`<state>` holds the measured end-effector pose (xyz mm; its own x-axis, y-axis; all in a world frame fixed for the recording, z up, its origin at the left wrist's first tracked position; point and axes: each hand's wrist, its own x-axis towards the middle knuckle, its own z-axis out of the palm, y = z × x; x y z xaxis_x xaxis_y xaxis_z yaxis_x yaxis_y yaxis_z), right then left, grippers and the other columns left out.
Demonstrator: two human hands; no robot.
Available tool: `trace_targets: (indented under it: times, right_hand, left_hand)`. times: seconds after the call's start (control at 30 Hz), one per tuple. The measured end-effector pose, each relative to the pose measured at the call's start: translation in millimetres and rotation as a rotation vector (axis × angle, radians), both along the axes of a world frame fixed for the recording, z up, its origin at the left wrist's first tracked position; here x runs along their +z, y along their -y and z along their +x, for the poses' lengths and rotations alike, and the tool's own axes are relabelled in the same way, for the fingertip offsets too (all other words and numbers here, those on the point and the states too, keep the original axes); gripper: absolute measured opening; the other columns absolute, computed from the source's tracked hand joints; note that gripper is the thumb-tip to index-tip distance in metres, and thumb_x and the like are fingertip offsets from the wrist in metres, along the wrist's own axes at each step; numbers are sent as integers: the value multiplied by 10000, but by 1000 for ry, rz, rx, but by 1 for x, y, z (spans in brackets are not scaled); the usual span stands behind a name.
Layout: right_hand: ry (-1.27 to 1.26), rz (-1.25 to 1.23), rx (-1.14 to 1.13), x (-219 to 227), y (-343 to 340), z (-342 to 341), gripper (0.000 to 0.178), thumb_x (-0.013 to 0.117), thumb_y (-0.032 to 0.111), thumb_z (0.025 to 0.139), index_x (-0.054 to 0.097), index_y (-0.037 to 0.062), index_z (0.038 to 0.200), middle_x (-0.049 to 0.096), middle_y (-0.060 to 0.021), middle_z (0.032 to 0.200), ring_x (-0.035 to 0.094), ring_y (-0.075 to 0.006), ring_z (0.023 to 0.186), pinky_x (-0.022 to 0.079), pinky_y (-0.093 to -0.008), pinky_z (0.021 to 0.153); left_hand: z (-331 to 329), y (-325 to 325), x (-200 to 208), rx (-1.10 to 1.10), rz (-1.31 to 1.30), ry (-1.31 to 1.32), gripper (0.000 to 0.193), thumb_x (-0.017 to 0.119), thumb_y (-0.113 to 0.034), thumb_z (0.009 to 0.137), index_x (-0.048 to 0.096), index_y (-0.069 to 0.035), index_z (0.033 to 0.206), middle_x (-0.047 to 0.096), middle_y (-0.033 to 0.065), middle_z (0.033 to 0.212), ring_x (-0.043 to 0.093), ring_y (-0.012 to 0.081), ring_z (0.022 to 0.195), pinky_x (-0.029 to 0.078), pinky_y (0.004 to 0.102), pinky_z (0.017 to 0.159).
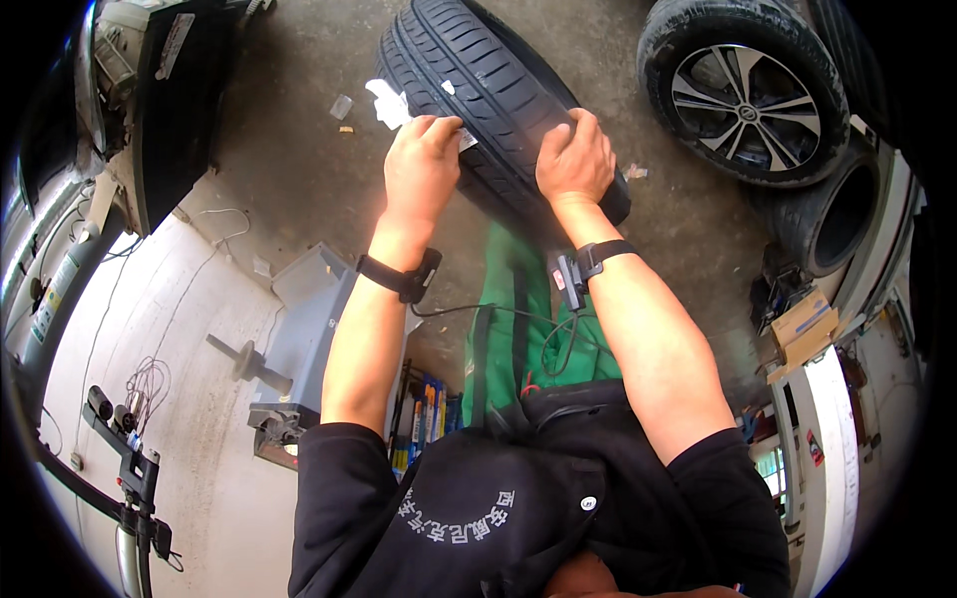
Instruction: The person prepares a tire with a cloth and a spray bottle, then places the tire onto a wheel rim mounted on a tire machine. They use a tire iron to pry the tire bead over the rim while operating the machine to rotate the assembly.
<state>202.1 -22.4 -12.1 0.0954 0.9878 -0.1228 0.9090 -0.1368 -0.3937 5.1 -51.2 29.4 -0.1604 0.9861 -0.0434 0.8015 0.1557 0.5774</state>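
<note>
A black tyre (474,75) stands in front of me, its grooved tread facing up toward me. My left hand (424,164) is closed at the tread's left side, with its fingertips pinched at a small white label (468,140). Crumpled white paper (389,104) shows just beyond those fingers, at the tyre's left edge. A small white scrap (448,87) lies on the tread farther up. My right hand (578,159) is curled over the tyre's right side, gripping it. Black bands with devices are on both wrists, and a cable hangs between them.
At the far right a wheel with a spoked alloy rim (746,115) rests on another tyre (842,224). A grey machine (309,309) with a shaft stands at left by the white wall. Cardboard boxes (802,324) sit at right. Paper bits dot the concrete floor (299,130).
</note>
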Motion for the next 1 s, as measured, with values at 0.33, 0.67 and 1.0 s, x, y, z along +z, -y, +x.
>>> trace_targets:
  times: [0.33,0.67,1.0]
  right_hand:
    - [-6,-11,-1,1,0,-1,334,537,294,847,605,74,1088,687,-159,1006,634,-376,970,473,-493,873]
    - [2,-13,-3,-2,1,0,329,538,295,845,606,80,1085,685,-155,1003,635,-371,971,472,-493,878]
    - [-8,-23,-7,3,2,-2,331,542,297,846,606,76,1083,685,-155,1001,633,-371,978,471,-493,879]
  left_hand:
    - [17,0,3,86,-49,-69,62,734,-75,802,686,-58,836,651,76,793,647,285,774,524,362,711]
    - [13,-12,-3,-31,-96,-142,93,694,-90,776,620,-35,769,598,110,751,618,312,748,510,416,688]
    - [6,2,-5,-111,-88,-23,136,689,-39,748,561,-39,794,555,116,758,586,319,748,492,417,673]
